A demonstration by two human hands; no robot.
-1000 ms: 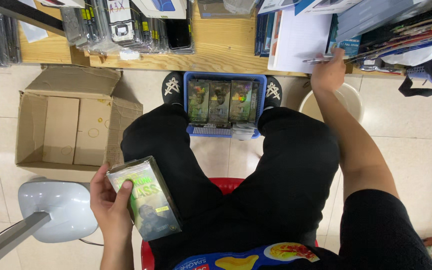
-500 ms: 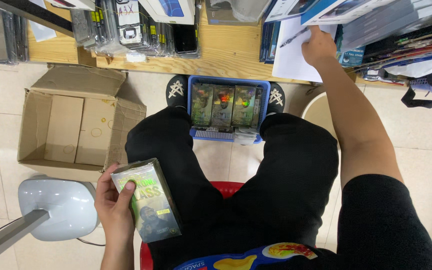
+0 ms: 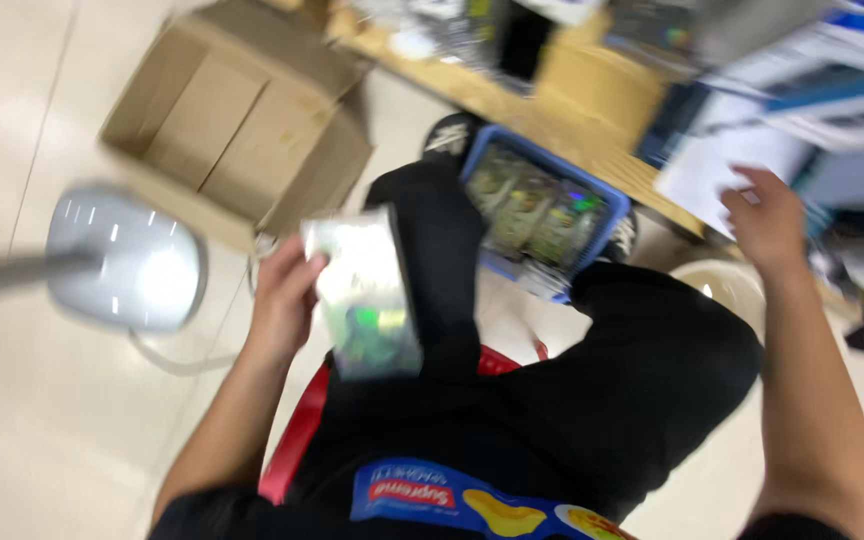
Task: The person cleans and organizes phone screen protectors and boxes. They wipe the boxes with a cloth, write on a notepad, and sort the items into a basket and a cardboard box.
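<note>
My left hand grips a flat clear-wrapped pack with green contents, held over my left thigh. My right hand is raised toward white papers on the wooden shelf, fingers spread, and nothing is visibly in it. Between my shoes sits a blue basket filled with similar green packs. I sit on a red stool in black trousers. The picture is blurred by motion.
An open empty cardboard box lies on the tiled floor at the left. A grey lamp-like base with a pole stands beside my left arm. A pale bucket stands under my right arm. Books and packs crowd the shelf.
The view has swung and tilted to the right. My right hand has dropped from the papers on the shelf. My left hand still holds the pack, now raised a little.
</note>
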